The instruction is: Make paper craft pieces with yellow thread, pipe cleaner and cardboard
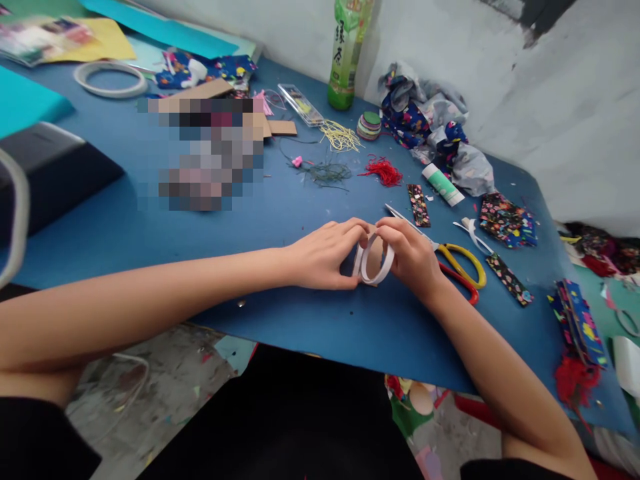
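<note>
Near the table's front edge, my right hand [413, 259] has its fingers closed on a roll of white tape [385, 272]. Directly beside it, my left hand [330, 255] curls its thumb and fingers around a small brown cardboard piece [374, 255], seen partly through the ring of the roll. A short white strip stands at the left side of the roll. The fingertips hide part of the cardboard. Scissors [457, 267] with yellow and red handles lie open against the right hand, blades pointing away. A narrow floral fabric strip [419, 205] lies just beyond them.
A glue stick [443, 185], red threads [384, 171], yellow threads [340, 136] and crumpled floral fabric [425, 110] lie farther back. A green bottle [344, 60] stands by the wall. Another tape roll [111, 80] rests at back left. Fabric pieces [580, 323] lie at right.
</note>
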`<control>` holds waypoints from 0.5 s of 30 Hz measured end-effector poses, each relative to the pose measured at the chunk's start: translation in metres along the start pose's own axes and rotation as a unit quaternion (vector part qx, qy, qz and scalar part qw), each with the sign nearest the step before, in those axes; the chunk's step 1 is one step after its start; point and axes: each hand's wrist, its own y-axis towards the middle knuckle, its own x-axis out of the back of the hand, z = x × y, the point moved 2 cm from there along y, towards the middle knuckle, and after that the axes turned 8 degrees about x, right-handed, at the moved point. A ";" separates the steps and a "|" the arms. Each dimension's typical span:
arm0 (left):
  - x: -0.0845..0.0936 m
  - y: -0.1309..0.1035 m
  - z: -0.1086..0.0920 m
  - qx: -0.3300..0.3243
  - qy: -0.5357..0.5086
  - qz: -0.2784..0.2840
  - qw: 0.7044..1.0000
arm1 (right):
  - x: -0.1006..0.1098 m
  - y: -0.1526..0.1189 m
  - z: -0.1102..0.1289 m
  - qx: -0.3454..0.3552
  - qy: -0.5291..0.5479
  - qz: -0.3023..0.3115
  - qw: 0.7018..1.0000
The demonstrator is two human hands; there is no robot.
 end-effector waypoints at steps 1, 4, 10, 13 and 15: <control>0.000 0.000 0.000 -0.001 -0.003 -0.001 1.000 | 0.000 0.000 0.000 0.001 -0.008 0.003 1.000; 0.001 0.000 -0.001 -0.001 -0.009 -0.003 1.000 | 0.000 -0.001 -0.001 0.002 -0.020 0.007 1.000; 0.002 0.000 -0.001 -0.005 0.010 0.004 1.000 | -0.001 0.000 -0.002 -0.003 -0.026 0.003 1.000; 0.001 0.000 -0.001 -0.009 0.019 0.004 1.000 | -0.001 0.001 -0.002 0.009 -0.054 0.007 0.998; 0.001 0.000 -0.001 -0.013 0.019 0.004 1.000 | 0.000 0.002 -0.002 0.019 -0.072 0.012 0.997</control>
